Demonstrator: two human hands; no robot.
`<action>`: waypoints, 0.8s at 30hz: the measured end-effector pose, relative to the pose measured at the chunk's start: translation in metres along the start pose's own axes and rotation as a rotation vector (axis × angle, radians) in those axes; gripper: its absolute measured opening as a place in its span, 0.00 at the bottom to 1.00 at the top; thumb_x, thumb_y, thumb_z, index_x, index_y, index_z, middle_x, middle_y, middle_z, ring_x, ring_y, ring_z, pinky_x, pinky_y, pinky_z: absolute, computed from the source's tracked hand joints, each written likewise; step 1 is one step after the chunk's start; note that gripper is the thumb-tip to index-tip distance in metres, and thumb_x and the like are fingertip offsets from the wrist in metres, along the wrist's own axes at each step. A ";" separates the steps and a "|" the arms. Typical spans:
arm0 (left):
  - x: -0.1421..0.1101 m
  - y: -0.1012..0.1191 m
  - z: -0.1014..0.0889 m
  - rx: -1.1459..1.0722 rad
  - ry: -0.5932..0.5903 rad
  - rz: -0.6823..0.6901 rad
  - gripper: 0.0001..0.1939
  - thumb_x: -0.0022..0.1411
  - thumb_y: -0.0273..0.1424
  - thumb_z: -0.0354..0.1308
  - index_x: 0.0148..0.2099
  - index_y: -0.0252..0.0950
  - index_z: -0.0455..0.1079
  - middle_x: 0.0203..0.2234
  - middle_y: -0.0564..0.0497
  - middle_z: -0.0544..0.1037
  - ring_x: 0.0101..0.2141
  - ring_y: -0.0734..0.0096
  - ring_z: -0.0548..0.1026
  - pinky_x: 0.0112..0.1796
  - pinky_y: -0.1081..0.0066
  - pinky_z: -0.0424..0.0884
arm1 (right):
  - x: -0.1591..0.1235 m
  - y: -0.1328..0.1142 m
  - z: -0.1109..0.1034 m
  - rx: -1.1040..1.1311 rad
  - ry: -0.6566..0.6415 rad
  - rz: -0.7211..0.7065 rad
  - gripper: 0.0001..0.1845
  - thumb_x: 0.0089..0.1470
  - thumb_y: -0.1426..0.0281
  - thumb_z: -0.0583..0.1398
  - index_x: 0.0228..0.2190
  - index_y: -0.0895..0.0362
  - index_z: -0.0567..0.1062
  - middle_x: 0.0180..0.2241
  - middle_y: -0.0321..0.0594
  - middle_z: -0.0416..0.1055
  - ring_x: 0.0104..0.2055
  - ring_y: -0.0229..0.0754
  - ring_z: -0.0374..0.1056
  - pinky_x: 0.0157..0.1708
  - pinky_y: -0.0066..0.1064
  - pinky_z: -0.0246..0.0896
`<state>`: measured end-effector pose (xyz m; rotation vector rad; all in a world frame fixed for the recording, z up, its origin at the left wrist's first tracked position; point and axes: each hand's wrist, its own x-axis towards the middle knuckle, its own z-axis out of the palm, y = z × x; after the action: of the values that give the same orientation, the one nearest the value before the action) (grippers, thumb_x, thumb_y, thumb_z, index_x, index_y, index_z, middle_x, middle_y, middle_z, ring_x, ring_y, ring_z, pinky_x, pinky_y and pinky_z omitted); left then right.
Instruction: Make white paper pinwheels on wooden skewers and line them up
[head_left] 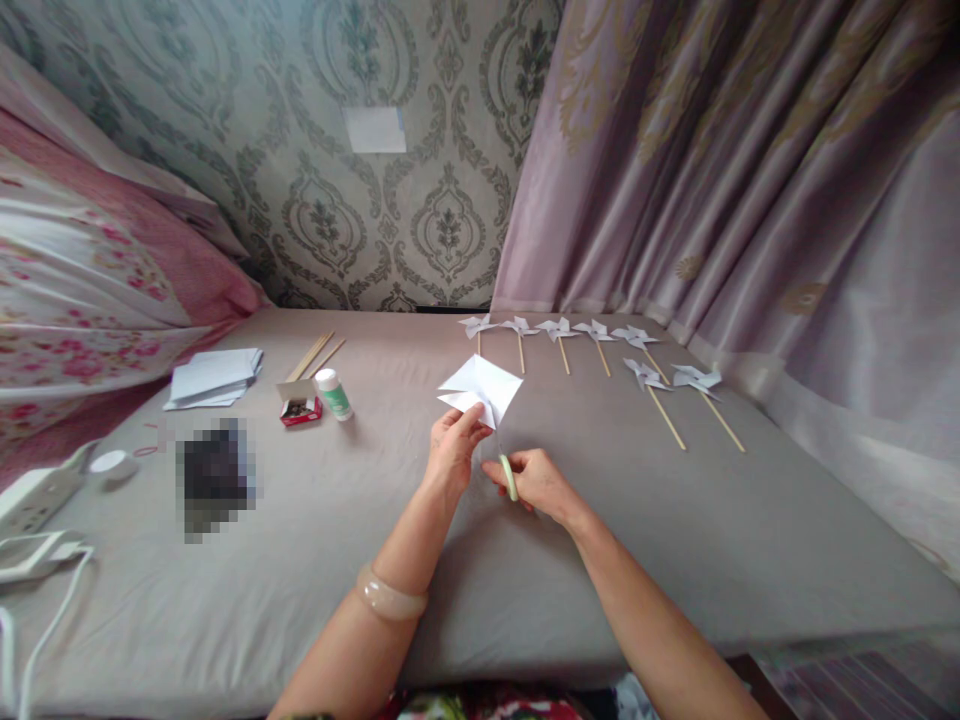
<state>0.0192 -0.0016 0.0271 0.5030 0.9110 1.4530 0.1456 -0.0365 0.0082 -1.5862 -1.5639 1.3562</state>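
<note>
A square of white paper (484, 380) is pinched in my left hand (455, 445), held above the cloth-covered surface. One slit shows on the paper's left side, and creases run across it. My right hand (536, 480) grips a pair of scissors (509, 478) with pale green handles. The blades point up at the paper's lower corner, close to my left fingers; whether they are touching the paper is hard to see. Behind the paper lie several white paper pinwheels on sticks, one of them a pinwheel (559, 328) in the back row.
Left of my hands are a white-capped glue bottle (334, 395), an open red box (301, 411) of small dark items, wooden sticks (315, 352) and a stack of white paper (213, 378). A power strip (37, 492) with a white cable lies at the left edge. Curtains (675, 150) hang at right.
</note>
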 end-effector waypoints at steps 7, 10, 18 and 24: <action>0.012 0.005 -0.011 -0.024 0.064 0.011 0.17 0.35 0.33 0.70 0.25 0.34 0.66 0.18 0.56 0.71 0.20 0.80 0.68 0.26 0.77 0.66 | -0.024 0.010 -0.046 -0.418 -0.138 -0.001 0.23 0.39 0.52 0.65 0.14 0.59 0.71 0.13 0.34 0.64 0.15 0.32 0.55 0.14 0.25 0.42; 0.013 0.005 -0.012 -0.017 0.049 0.002 0.16 0.35 0.32 0.69 0.26 0.34 0.67 0.18 0.56 0.71 0.20 0.80 0.67 0.25 0.77 0.66 | -0.034 0.013 -0.072 -0.734 0.107 -0.004 0.20 0.39 0.56 0.66 0.12 0.58 0.70 0.13 0.38 0.66 0.19 0.37 0.62 0.18 0.27 0.44; 0.018 -0.004 -0.020 0.288 -0.113 0.014 0.11 0.38 0.31 0.65 0.28 0.32 0.74 0.20 0.52 0.74 0.19 0.79 0.66 0.22 0.78 0.61 | -0.041 0.015 -0.119 -1.158 0.247 0.338 0.20 0.43 0.55 0.64 0.27 0.61 0.79 0.31 0.59 0.76 0.34 0.52 0.74 0.26 0.32 0.56; 0.031 -0.014 -0.032 0.715 -0.162 0.169 0.08 0.46 0.30 0.59 0.30 0.31 0.74 0.23 0.49 0.76 0.24 0.71 0.71 0.26 0.75 0.62 | -0.039 0.033 -0.151 -0.938 0.018 0.397 0.17 0.47 0.61 0.61 0.17 0.61 0.75 0.16 0.45 0.70 0.19 0.40 0.67 0.20 0.28 0.52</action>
<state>-0.0004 0.0201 -0.0096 1.2308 1.2736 1.1803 0.3009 -0.0390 0.0439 -2.5445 -2.1057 0.7622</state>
